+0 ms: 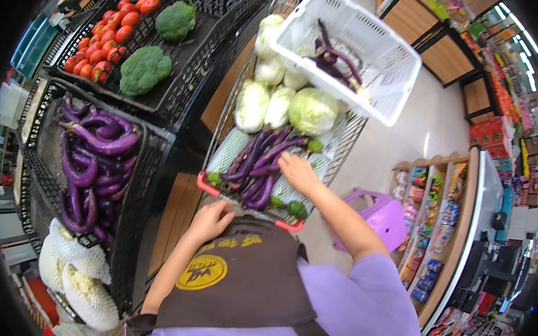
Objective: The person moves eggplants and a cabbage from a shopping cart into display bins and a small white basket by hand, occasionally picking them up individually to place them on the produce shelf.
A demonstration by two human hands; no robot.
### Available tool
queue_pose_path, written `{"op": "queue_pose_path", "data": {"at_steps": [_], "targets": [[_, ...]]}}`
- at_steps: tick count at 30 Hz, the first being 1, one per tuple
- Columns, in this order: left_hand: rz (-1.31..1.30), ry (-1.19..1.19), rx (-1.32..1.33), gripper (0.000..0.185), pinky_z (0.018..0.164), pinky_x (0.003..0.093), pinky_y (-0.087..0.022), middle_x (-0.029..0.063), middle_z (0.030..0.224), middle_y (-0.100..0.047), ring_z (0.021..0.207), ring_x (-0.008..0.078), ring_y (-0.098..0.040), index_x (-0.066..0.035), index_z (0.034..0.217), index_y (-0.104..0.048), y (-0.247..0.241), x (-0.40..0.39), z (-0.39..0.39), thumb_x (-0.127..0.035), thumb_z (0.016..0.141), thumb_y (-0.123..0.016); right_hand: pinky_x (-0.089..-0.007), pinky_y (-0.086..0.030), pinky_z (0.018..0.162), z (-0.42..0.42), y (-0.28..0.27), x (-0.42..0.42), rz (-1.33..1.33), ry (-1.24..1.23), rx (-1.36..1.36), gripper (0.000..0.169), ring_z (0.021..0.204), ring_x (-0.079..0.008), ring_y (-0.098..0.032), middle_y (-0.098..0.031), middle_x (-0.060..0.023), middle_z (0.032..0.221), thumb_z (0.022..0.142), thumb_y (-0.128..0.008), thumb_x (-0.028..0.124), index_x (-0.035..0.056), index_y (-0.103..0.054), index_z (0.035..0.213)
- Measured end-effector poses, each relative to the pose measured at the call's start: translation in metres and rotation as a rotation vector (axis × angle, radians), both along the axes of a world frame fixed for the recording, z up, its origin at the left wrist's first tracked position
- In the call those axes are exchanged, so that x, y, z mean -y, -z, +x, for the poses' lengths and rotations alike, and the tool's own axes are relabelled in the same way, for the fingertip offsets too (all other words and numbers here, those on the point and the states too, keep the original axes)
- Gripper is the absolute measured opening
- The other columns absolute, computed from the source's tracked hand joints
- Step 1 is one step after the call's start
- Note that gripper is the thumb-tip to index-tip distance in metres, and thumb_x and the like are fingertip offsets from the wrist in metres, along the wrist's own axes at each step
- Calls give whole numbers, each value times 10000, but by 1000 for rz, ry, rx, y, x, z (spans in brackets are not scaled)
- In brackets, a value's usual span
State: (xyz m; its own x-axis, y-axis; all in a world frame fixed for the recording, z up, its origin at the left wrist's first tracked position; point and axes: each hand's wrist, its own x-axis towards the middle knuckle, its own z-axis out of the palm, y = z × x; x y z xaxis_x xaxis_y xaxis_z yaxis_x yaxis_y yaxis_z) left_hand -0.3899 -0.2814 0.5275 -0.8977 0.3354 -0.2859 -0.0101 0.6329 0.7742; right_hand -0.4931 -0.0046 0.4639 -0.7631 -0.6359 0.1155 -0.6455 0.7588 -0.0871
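A wire shopping cart (351, 137) with red handle ends stands in front of me, holding purple eggplants (255, 169), cabbages (312, 111) and net-wrapped produce (229, 149). My right hand (298, 171) reaches over the eggplants, its fingertips at one of them; whether it grips it cannot be told. My left hand (212, 221) is at the cart's handle by my apron, fingers bent; its hold is unclear. Across the cart's far part rests a white plastic basket (386, 75) with a few dark eggplants (336, 60) inside.
On the left, a black crate holds more eggplants (103, 145); beyond it are tomatoes (104, 44) and broccoli (145, 70). Foam-netted produce (84, 290) lies near the lower left. A purple plastic stool (383, 221) and a snack shelf (444, 166) stand to the right.
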Motion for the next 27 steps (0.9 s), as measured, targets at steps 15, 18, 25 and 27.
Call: {"op": "queue_pose_path", "data": {"at_steps": [15, 18, 25, 27], "targets": [[166, 16, 1, 249, 706, 332, -488, 121, 872, -629, 807, 240, -626, -31, 1018, -559, -21, -5, 6, -153, 804, -593, -398, -487, 598, -116, -203, -43, -284, 364, -637, 287, 719, -321, -603, -593, -123, 903, 799, -601, 193, 113, -526, 1065], [155, -15, 27, 248, 688, 338, -484, 107, 878, -629, 795, 250, -621, -45, 1011, -565, -14, 0, 10, -171, 800, -598, -391, -488, 623, -89, -127, -13, -266, 182, -138, 264, 745, -322, -603, -595, -140, 886, 787, -577, 112, 116, -547, 1049], [102, 7, 3, 258, 698, 358, -479, 119, 881, -622, 808, 286, -610, -49, 1028, -546, -22, 7, 14, -181, 810, -587, -465, -494, 710, -38, 45, 33, -226, 180, 338, 411, 837, -361, -594, -498, -120, 1086, 742, -571, 128, 97, -506, 1147], [88, 0, 9, 254, 701, 345, -480, 121, 880, -623, 804, 271, -613, -34, 1024, -547, -24, 12, 14, -167, 812, -591, -438, -500, 723, -48, 44, 41, -36, 167, 403, 371, 835, -348, -592, -500, -117, 1040, 715, -592, 109, 83, -528, 1079]]}}
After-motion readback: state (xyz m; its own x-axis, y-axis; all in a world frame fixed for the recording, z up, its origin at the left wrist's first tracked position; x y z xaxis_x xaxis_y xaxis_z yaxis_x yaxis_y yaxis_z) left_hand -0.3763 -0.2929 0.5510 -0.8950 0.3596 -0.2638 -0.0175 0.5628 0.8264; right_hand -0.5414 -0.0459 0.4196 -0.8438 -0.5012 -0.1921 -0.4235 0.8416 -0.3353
